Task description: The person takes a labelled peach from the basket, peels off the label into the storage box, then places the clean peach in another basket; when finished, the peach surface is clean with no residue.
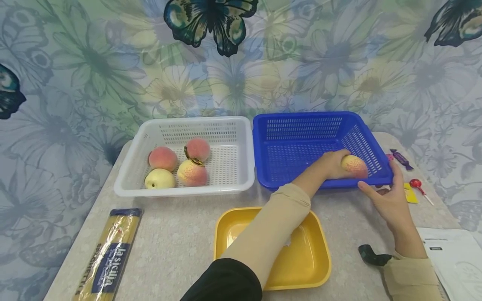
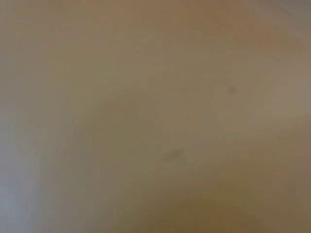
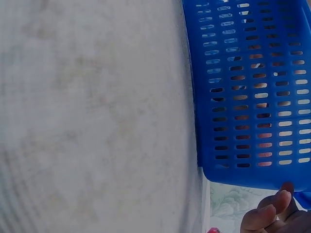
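A: Who's holding what?

B: Left grip (image 1: pixel 333 164) is curling round a peach (image 1: pixel 355 166), holding it in the blue basket's (image 1: pixel 290 154) front right corner – I'm not seeing whether it's touching bottom. Right grip (image 1: pixel 392 205) is pinching that corner's rim

A: Handling advice?

B: I'd be going soft with the left fingers – that peach is probably bruising easily – and bracing the rim without tipping, so nothing's rolling or dropping

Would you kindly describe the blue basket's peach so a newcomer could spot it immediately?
Beside the white basket stands a blue basket. Near its front right corner is a yellow and red peach. Unlike the white basket's fruit, it is gripped by the left hand.
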